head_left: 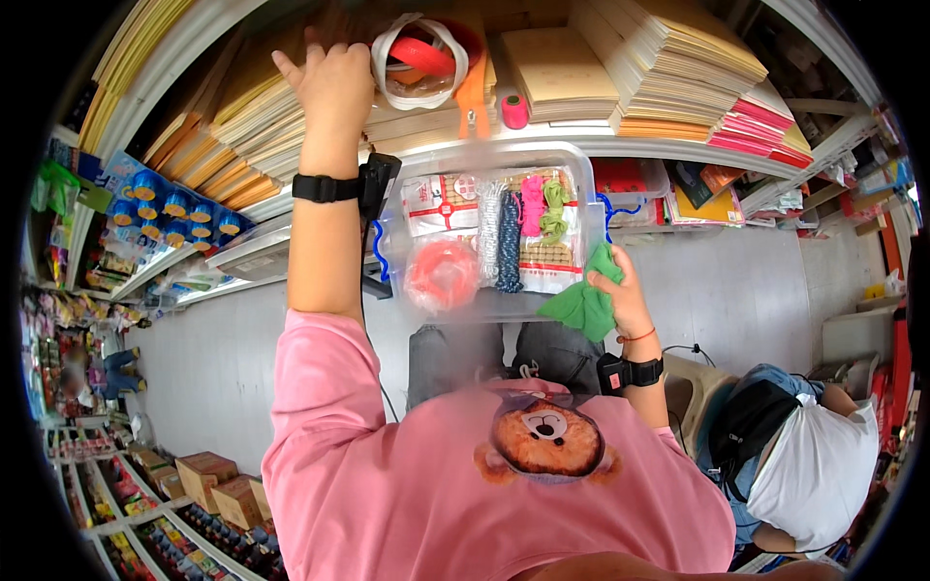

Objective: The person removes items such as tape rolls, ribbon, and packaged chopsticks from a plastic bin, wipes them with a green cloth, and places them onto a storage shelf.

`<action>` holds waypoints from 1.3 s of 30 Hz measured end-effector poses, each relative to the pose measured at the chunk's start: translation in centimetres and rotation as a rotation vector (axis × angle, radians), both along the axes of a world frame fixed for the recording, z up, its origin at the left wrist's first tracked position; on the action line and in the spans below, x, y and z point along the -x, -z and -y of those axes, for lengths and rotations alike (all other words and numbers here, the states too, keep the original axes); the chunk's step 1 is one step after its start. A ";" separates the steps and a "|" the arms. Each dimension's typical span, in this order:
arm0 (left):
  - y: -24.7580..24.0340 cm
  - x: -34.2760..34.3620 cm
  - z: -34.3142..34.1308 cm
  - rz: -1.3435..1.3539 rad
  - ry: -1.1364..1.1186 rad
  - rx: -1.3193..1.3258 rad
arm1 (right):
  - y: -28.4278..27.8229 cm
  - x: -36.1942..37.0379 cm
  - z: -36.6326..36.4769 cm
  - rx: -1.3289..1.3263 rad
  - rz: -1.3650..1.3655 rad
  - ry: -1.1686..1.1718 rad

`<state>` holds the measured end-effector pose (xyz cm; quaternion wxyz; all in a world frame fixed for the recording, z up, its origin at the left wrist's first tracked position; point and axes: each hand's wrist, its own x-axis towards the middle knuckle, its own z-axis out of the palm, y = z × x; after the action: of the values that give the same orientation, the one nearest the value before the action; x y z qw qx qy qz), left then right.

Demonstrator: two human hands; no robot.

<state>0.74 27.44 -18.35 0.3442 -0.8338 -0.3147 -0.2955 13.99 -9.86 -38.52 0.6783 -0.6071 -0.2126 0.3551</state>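
My left hand [334,82] reaches up to the shelf with its fingers spread over the stacked paper and nothing visible in them. Just right of it lies a white-rimmed ring [418,95] with a red coil inside. In my right hand [628,295] a green cloth [584,306] is gripped at the near right corner of a clear plastic bin [585,179] with blue handles. Inside the bin are a white rope hank [489,232], a dark blue rope hank [509,240], pink cord [532,205], green cord [554,211], a wrapped red coil [443,275] and white packets [438,205].
Paper stacks [668,68] fill the shelf, with a pink thread spool [514,111] and an orange zippered strip [474,102] near its edge. Blue-capped containers [174,203] stand at the left. A person in a white top [814,474] is close at right. Cardboard boxes [205,476] stand behind left.
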 end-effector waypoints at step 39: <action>9.9 9.2 12.5 -0.064 0.537 1.017 | 0.6 -0.2 0.7 0.045 -0.060 0.011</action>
<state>-8.43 14.89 -28.25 -0.1780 -0.9537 -0.1837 -0.1585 14.15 -10.61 -39.13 0.6725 -0.6126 -0.1807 0.3739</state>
